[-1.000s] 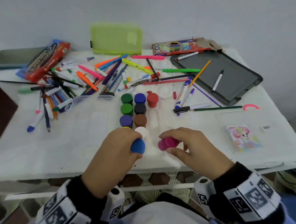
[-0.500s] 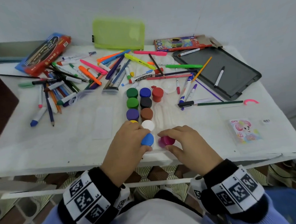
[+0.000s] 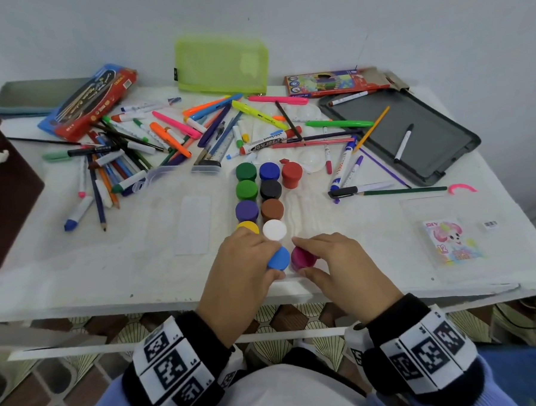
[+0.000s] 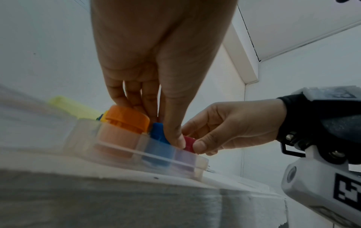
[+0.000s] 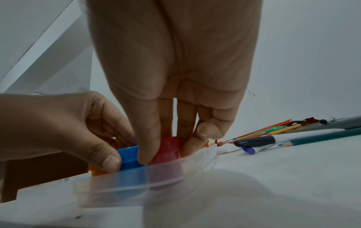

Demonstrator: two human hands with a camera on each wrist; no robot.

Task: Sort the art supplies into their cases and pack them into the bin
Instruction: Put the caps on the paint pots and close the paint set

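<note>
You are pinching the blue pot [image 3: 278, 258] in your left hand [image 3: 243, 267] and the magenta pot [image 3: 303, 258] in your right hand [image 3: 341, 265], seating both at the near end of the clear tray [image 5: 136, 179] on the tabletop [image 3: 108, 267]. These pots are probably light, stiff and smooth, so grip the ribbed caps. I am counting twelve pots: eleven in the tray's slots, the red one [image 3: 292, 174] standing beside it.

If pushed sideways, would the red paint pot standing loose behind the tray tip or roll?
Probably tips: the red paint pot looks wider at its cap than its base. Once down, its round body would likely roll in a curve. It looks like rigid plastic, not floppy.
</note>
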